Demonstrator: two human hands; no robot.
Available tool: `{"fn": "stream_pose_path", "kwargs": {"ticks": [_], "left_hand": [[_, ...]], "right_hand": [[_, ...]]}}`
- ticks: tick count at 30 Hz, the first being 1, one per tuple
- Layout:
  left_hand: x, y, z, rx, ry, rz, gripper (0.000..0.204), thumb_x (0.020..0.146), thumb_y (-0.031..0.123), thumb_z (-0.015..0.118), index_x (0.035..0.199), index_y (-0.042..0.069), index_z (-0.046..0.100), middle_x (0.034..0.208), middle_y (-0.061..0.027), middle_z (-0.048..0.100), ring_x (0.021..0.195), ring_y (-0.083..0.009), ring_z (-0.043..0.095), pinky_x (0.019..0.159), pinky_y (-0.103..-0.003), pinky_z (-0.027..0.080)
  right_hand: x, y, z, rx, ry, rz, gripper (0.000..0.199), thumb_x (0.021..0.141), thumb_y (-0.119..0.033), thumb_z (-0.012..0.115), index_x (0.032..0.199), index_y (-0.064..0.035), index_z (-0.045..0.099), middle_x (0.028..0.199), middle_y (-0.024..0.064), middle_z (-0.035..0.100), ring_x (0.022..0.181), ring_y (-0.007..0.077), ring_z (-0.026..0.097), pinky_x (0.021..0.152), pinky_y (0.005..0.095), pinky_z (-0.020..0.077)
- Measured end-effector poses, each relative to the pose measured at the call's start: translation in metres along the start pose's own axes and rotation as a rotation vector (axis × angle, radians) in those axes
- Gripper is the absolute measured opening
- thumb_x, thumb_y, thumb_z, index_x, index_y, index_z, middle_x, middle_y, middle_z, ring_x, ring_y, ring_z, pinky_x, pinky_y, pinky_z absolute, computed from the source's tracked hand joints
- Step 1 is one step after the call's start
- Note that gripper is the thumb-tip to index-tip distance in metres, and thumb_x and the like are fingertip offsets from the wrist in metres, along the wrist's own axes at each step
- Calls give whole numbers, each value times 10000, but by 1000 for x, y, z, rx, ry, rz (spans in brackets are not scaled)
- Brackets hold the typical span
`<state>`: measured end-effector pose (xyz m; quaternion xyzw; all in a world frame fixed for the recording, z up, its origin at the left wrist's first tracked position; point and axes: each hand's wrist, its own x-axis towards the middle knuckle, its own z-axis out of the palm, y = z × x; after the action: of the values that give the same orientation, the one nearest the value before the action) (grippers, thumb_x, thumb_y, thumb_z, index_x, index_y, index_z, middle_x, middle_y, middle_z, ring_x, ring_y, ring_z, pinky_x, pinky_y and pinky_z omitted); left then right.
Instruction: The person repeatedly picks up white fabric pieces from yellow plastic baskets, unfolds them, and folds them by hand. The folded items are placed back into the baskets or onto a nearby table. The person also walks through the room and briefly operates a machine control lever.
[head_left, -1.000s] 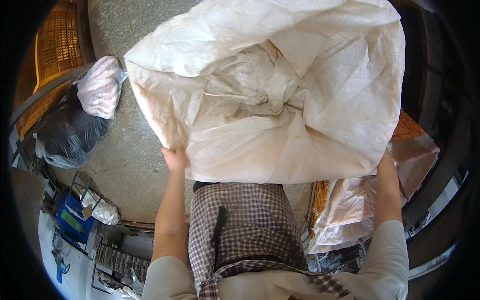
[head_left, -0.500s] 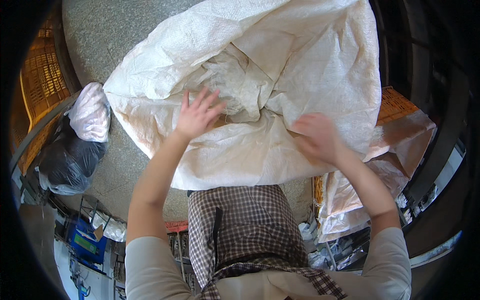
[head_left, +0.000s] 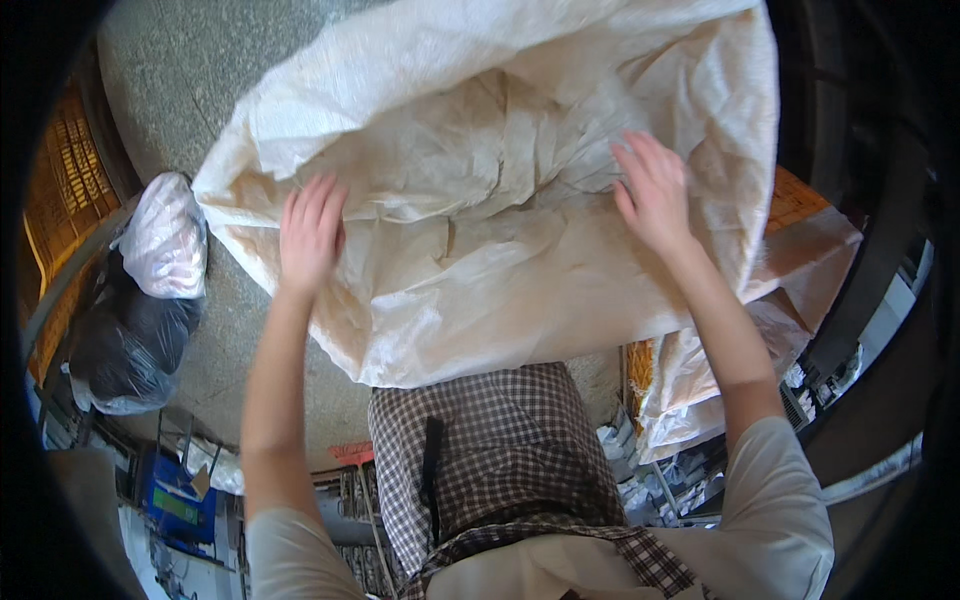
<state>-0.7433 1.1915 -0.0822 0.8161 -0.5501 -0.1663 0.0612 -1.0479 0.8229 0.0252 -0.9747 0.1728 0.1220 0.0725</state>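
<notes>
A large white woven sack (head_left: pixel 530 270) spreads in front of me, its wide mouth facing up and its creased inside showing. Within the left part of the mouth is my left hand (head_left: pixel 312 225), fingers stretched out and holding nothing I can see. My right hand (head_left: pixel 652 190) reaches over the right part of the mouth, fingers apart and also without anything in them. Both hands are close to the inner cloth; whether they touch it I cannot tell. The bottom of the sack lies hidden in its folds.
At left, a pale tied bag (head_left: pixel 168 235) rests on a black plastic bag (head_left: pixel 135 335), near an orange crate (head_left: pixel 65 190). Another whitish sack (head_left: pixel 800 260) hangs by an orange crate at right. A blue device (head_left: pixel 180 500) stands lower left, above the grey speckled floor (head_left: pixel 220 80).
My hands have moved apart, the left one leftward and the right one up and slightly right. The sack's bunched middle has spread, and its mouth gapes wider.
</notes>
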Motion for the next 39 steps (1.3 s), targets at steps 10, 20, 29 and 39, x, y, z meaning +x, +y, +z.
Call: {"fn": "stream_pose_path", "kwargs": {"ticks": [10,20,29,39], "left_hand": [[-125,9,33,-1738,-15,-1269,483,775,12,501,1245,-38,402,1149,-165,531,1048,-283,533,899,-386,438],[18,161,-45,-1771,-360,-891,443,703,10,545,1137,-73,504,1018,-142,596,900,-244,595,772,-342,490],[132,299,-33,-1615,-205,-859,349,683,74,558,1021,0,595,879,-135,650,832,-249,622,746,-337,476],[132,282,-10,-1631,-213,-624,425,676,104,555,1090,6,546,1022,-221,604,1001,-366,562,855,-372,443]], "right_hand": [[3,76,-78,267,310,714,241,750,-190,636,924,-54,539,833,199,617,781,385,590,676,438,477],[-31,260,-231,-12,288,991,450,764,-286,615,1108,-5,539,1024,198,596,936,320,587,803,389,452],[74,144,-177,196,550,592,518,781,-211,633,1217,21,476,1280,170,472,1176,306,445,999,354,333],[-148,21,-98,-214,380,715,649,687,-127,656,1261,16,390,1267,224,405,1191,381,373,1019,459,272]]}}
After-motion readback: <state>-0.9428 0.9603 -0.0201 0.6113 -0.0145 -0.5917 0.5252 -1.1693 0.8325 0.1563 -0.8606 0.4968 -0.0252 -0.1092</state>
